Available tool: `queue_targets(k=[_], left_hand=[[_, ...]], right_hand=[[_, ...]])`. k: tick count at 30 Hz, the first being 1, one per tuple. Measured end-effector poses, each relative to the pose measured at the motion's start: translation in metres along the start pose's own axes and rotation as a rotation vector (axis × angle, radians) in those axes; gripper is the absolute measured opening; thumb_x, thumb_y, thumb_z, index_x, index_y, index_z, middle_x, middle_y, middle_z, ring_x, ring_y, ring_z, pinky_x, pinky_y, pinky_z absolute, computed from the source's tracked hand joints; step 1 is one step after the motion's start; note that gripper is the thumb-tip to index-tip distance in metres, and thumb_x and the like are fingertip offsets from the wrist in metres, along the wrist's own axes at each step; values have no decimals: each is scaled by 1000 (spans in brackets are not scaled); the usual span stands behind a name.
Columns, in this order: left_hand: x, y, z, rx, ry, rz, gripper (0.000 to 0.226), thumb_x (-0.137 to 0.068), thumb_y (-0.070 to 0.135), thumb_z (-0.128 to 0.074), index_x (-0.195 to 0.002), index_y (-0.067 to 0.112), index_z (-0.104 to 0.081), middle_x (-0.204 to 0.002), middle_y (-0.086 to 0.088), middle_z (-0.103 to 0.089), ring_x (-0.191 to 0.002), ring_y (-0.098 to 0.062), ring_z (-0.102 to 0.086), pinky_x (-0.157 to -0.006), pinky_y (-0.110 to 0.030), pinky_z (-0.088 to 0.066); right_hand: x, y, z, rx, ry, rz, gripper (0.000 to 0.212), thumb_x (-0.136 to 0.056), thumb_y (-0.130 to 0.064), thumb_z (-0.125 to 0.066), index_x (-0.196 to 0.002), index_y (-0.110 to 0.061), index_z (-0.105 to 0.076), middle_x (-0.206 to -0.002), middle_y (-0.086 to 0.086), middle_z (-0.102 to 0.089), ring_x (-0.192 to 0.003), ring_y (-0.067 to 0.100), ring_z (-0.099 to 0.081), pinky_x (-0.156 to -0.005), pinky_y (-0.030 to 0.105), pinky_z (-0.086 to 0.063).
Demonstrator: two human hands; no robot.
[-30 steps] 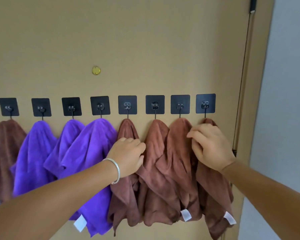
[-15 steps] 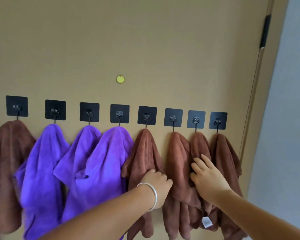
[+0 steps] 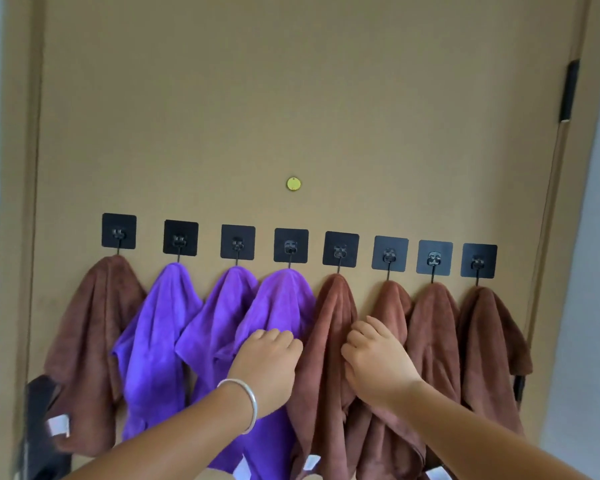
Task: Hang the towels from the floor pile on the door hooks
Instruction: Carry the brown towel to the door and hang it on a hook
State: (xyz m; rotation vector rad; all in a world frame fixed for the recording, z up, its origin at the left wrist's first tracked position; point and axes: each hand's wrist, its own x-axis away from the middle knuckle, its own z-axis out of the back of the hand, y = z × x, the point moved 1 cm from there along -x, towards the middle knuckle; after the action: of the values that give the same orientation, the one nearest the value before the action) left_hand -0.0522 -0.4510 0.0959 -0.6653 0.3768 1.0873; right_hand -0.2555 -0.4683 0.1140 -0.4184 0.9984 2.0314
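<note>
Along the door (image 3: 291,98), a row of eight black hooks (image 3: 341,249) each carries a towel, so the hanging itself looks finished and the step in hand seems to be smoothing or straightening. From the left: one brown towel (image 3: 94,334), three purple towels (image 3: 160,341), then four more brown ones running to the right edge. That makes five brown and three purple, eight in all. The left hand (image 3: 269,362), a bangle (image 3: 246,403) on its wrist, rests on the third purple towel (image 3: 284,303) with fingers curled; whether it pinches the cloth cannot be told. The right hand (image 3: 378,358) has its fingers curled against the brown towel (image 3: 329,341) on the fifth hook, seemingly gathering its fold. No floor pile is in view, so the next move probably calls for letting go and checking below for any leftover.
</note>
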Motion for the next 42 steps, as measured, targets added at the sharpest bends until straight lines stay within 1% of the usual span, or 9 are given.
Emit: queue_targets(k=[4, 10, 16, 19, 22, 25, 31, 37, 42], left_hand=[[-7, 6, -13, -97, -157, -50, 36, -89, 13, -42, -124, 9, -52, -121, -15, -49, -116, -35, -40, -107, -47, -26], [-6, 40, -9, -83, -158, -131, 41, -91, 17, -45, -132, 15, -47, -126, -14, -48, -113, -34, -42, -102, -45, -32], [40, -1, 18, 16, 164, -227, 2, -70, 24, -59, -70, 25, -60, -68, 5, -52, -65, -21, -50, -62, -31, -43], [51, -38, 22, -19, 223, -57, 12, -71, 22, -57, -81, 21, -63, -84, 1, -58, -79, -24, -56, -68, -36, -48], [57, -62, 16, -25, 147, 154, 35, -63, 19, -72, -97, 18, -70, -105, -4, -65, -99, -25, -63, -77, -35, -54], [60, -72, 1, -31, 63, 197, 41, -58, 19, -77, -99, 17, -72, -105, -4, -67, -103, -26, -65, -80, -34, -55], [45, -56, -20, -49, 29, -15, 34, -61, 25, -71, -95, 21, -72, -95, 3, -67, -99, -21, -64, -88, -33, -53], [21, -30, -37, -66, -174, -169, 50, -84, 20, -50, -134, 20, -46, -128, -1, -52, -128, -23, -38, -114, -38, -20], [21, -42, -43, -145, -331, -76, 63, -83, 17, -59, -141, 21, -33, -135, -8, -41, -110, -33, -54, -102, -46, -30]], right_hand=[[3, -1, -6, 93, -140, -56, 18, -43, -30, -79, -57, -20, -73, -65, 3, -66, -79, 30, -68, -84, 45, -55], [-14, 3, 17, -79, 122, -78, 9, -65, -17, -71, -62, -19, -63, -65, 0, -58, -60, 27, -56, -55, 35, -47], [-55, -43, 29, -207, 207, 93, 18, -74, -14, -56, -87, -16, -69, -88, 2, -63, -78, 27, -59, -67, 37, -49], [-70, -65, 22, -132, 85, 201, 30, -74, -17, -62, -102, -17, -70, -104, 4, -66, -101, 29, -62, -88, 39, -50], [-84, -82, 10, -73, -170, 327, 49, -89, -22, -50, -138, -17, -49, -146, 6, -43, -141, 26, -28, -118, 42, -17], [-93, -95, 3, 74, -352, 331, 55, -97, -37, -40, -148, -18, -31, -152, 3, -35, -144, 24, -18, -118, 44, -1], [-82, -89, 1, 289, -433, 266, 58, -95, -58, -34, -136, -20, -47, -128, 7, -53, -122, 31, -38, -117, 53, 0], [-68, -73, 13, 427, -470, 280, 48, -100, -49, -31, -128, -23, -60, -136, 9, -45, -131, 34, -28, -116, 57, 4], [-66, -77, 5, 426, -462, 315, 46, -96, -35, -42, -138, -16, -48, -147, 11, -38, -144, 34, -13, -115, 56, 11]])
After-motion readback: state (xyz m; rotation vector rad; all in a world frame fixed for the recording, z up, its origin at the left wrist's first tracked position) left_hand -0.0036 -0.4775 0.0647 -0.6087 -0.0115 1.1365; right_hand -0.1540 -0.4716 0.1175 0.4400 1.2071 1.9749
